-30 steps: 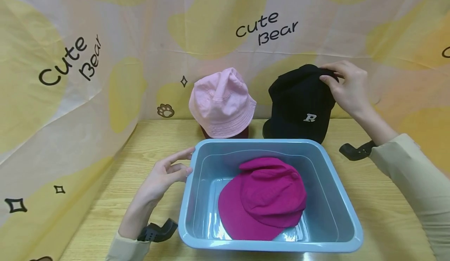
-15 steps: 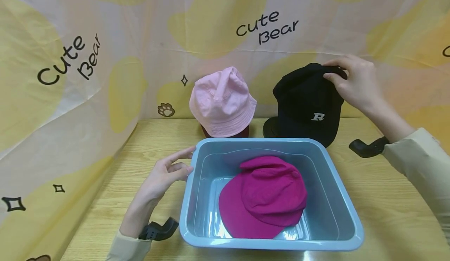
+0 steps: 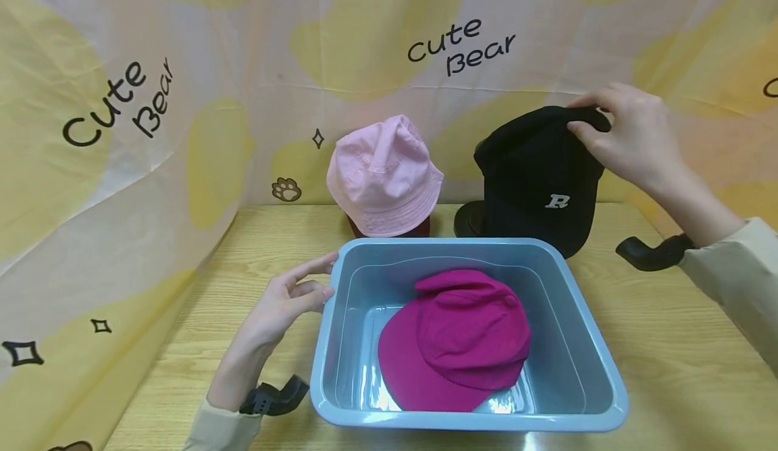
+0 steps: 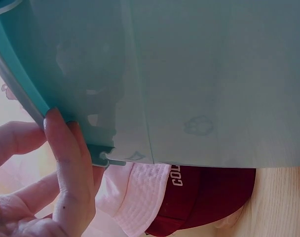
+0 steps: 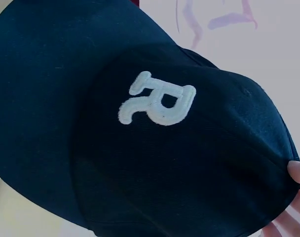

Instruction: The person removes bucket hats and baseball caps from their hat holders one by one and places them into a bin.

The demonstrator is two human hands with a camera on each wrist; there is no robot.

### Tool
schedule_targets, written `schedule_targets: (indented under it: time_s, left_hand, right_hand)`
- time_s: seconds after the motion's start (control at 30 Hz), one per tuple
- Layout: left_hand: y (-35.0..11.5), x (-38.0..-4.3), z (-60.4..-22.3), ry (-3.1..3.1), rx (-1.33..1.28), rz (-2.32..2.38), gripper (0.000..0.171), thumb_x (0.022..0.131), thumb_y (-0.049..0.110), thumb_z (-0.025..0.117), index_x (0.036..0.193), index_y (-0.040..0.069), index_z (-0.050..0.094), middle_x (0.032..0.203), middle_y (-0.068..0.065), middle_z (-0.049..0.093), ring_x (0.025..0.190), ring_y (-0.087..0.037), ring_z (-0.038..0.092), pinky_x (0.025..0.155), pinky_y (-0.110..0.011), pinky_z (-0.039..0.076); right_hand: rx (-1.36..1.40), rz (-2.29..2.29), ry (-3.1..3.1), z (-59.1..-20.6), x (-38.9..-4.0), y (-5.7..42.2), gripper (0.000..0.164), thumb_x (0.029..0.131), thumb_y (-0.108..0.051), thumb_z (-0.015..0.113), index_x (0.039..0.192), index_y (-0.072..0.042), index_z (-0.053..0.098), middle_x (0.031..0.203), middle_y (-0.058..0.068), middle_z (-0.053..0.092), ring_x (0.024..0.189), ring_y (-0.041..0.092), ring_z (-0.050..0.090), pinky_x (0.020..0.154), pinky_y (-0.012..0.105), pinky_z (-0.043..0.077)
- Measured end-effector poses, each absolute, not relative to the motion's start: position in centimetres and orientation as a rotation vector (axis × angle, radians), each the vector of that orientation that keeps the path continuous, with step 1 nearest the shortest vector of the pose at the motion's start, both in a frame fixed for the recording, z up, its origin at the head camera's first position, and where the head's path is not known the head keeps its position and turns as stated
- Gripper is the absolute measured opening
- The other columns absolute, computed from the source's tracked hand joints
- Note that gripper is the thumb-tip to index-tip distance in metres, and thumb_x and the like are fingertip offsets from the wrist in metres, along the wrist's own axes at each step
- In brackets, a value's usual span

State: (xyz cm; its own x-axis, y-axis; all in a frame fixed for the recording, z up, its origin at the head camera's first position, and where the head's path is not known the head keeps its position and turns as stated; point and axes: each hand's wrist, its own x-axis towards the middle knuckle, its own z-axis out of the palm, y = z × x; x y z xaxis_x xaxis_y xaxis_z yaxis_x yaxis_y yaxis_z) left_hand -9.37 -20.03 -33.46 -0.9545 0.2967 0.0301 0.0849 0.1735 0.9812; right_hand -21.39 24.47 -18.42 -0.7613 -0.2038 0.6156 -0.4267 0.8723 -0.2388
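Your black baseball cap point(image 3: 537, 167) stands crown-up behind the far right corner of the blue tub point(image 3: 468, 421), with the pink bucket hat point(image 3: 384, 174) to its left. A raised white "R" emblem point(image 3: 557, 201) marks its front panel; the fabric is plain and slightly creased toward the top.

The tub conceals the cap's lower edge in the head view, so contact with the table point(image 3: 656, 343) cannot be confirmed. Its brim runs off the right wrist view. Ownership of the black curved piece point(image 3: 469, 219) at its left cannot be determined. Lettering on the maroon cap point(image 4: 209, 197) is partly covered.

Your right forearm slants up and inward from the right edge; your right hand point(image 3: 635, 130) pinches the crown between thumb and fingers. Your left hand point(image 3: 282, 302) grips the tub's rim near its far left corner. A magenta cap point(image 3: 462, 343) lies inside.
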Motion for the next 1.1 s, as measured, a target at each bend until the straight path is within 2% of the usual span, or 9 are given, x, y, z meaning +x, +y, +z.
schedule_targets:
  time_s: [0.17, 0.27, 0.67, 0.87, 0.9, 0.97, 1.03, 1.1]
  left_hand:
    - [-20.0, -9.1, -33.3, 2.279, 0.361, 1.874, 0.054, 0.093, 0.014, 0.061, 0.144, 0.009, 0.043, 0.128, -0.018, 0.054, 0.084, -0.012, 0.070, 0.084, -0.035, 0.054]
    - [-20.0, -9.1, -33.3, 2.279, 0.355, 1.871, 0.054, 0.093, 0.014, 0.062, 0.144, 0.010, 0.043, 0.128, -0.019, 0.054, 0.084, -0.011, 0.070, 0.084, -0.034, 0.054]
    - [-19.9, -9.0, -33.2, 2.271, 0.354, 1.874, 0.054, 0.093, 0.014, 0.061, 0.144, 0.010, 0.043, 0.129, -0.019, 0.053, 0.085, -0.011, 0.070, 0.084, -0.034, 0.054]
    - [-19.9, -9.0, -33.2, 2.278, 0.356, 1.866, 0.054, 0.094, 0.015, 0.061, 0.144, 0.010, 0.043, 0.130, -0.020, 0.054, 0.084, -0.011, 0.070, 0.085, -0.034, 0.053]
    - [-19.9, -9.0, -33.3, 2.279, 0.356, 1.864, 0.054, 0.094, 0.015, 0.061, 0.144, 0.010, 0.043, 0.129, -0.020, 0.054, 0.084, -0.012, 0.070, 0.085, -0.034, 0.053]
    - [-20.0, -9.1, -33.3, 2.281, 0.361, 1.864, 0.054, 0.094, 0.015, 0.061, 0.144, 0.010, 0.043, 0.129, -0.019, 0.054, 0.084, -0.011, 0.070, 0.085, -0.034, 0.054]
    - [-19.9, -9.1, -33.3, 2.283, 0.364, 1.864, 0.054, 0.094, 0.014, 0.061, 0.144, 0.009, 0.043, 0.129, -0.019, 0.053, 0.084, -0.011, 0.070, 0.085, -0.034, 0.054]
    - [-19.9, -9.1, -33.3, 2.283, 0.370, 1.868, 0.054, 0.094, 0.014, 0.061, 0.144, 0.009, 0.043, 0.129, -0.019, 0.053, 0.084, -0.011, 0.070, 0.084, -0.034, 0.055]
  right_hand:
    - [0.461, 0.468, -2.461, -17.8, -20.9, 24.5, 0.027, 0.088, -0.012, 0.061, 0.113, -0.003, 0.068, 0.112, 0.021, 0.064, 0.090, 0.035, 0.052, 0.070, 0.039, 0.030]
    - [0.469, 0.455, -2.453, -17.5, -20.7, 24.4, 0.026, 0.087, -0.011, 0.062, 0.111, -0.003, 0.069, 0.110, 0.020, 0.063, 0.092, 0.035, 0.052, 0.070, 0.038, 0.031]
    - [0.460, 0.479, -2.392, -17.0, -19.9, 24.4, 0.023, 0.087, -0.009, 0.065, 0.109, -0.005, 0.069, 0.105, 0.013, 0.062, 0.097, 0.031, 0.057, 0.076, 0.015, 0.029]
    - [0.489, 0.456, -2.354, -16.9, -19.4, 24.0, 0.022, 0.086, -0.006, 0.066, 0.108, -0.004, 0.070, 0.102, 0.015, 0.061, 0.096, 0.035, 0.058, 0.076, 0.020, 0.031]
    - [0.495, 0.452, -2.350, -16.8, -19.3, 24.0, 0.022, 0.086, -0.005, 0.066, 0.108, -0.004, 0.070, 0.102, 0.015, 0.061, 0.094, 0.030, 0.058, 0.076, 0.021, 0.031]
    - [0.513, 0.449, -2.341, -16.8, -19.2, 23.9, 0.022, 0.086, -0.004, 0.066, 0.107, -0.004, 0.070, 0.101, 0.015, 0.062, 0.089, 0.012, 0.057, 0.074, 0.022, 0.031]
    - [0.531, 0.451, -2.329, -16.8, -19.0, 23.7, 0.021, 0.085, -0.003, 0.067, 0.107, -0.003, 0.070, 0.100, 0.015, 0.063, 0.086, -0.007, 0.049, 0.072, 0.022, 0.031]
    - [0.547, 0.460, -2.309, -16.7, -18.8, 23.6, 0.021, 0.085, -0.001, 0.067, 0.106, -0.002, 0.070, 0.098, 0.015, 0.063, 0.085, -0.022, 0.034, 0.071, 0.019, 0.030]
